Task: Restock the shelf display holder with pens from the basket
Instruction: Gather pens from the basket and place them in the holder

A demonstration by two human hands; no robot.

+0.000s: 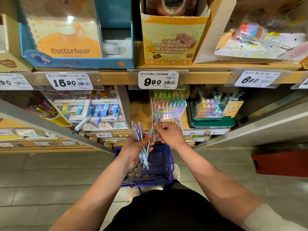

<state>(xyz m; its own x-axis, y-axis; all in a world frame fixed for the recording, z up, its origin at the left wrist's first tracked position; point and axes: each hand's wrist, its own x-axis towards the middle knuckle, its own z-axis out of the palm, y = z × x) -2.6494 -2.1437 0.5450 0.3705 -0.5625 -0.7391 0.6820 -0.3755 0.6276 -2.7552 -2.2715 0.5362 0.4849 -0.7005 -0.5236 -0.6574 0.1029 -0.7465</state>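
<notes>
We judge restocking midway: above the basket, our left hand has its grip clamped on a pen bundle. Our right hand curls at the display holder, its grip unclear. More pens lie in the basket.

Right hand is up at the holder, knuckles toward us, and whether the fingers pinch a pen I can't tell. The holder's lower front sits behind that hand. Left hand grips the pens, and its fingers cover their middles. Down in the basket, the left forearm hides the left wall, and the loose pens there are a blur. Left tag on the shelf edge is cut off by the frame, right tag likewise. Lower tags are too smeared to read.
</notes>
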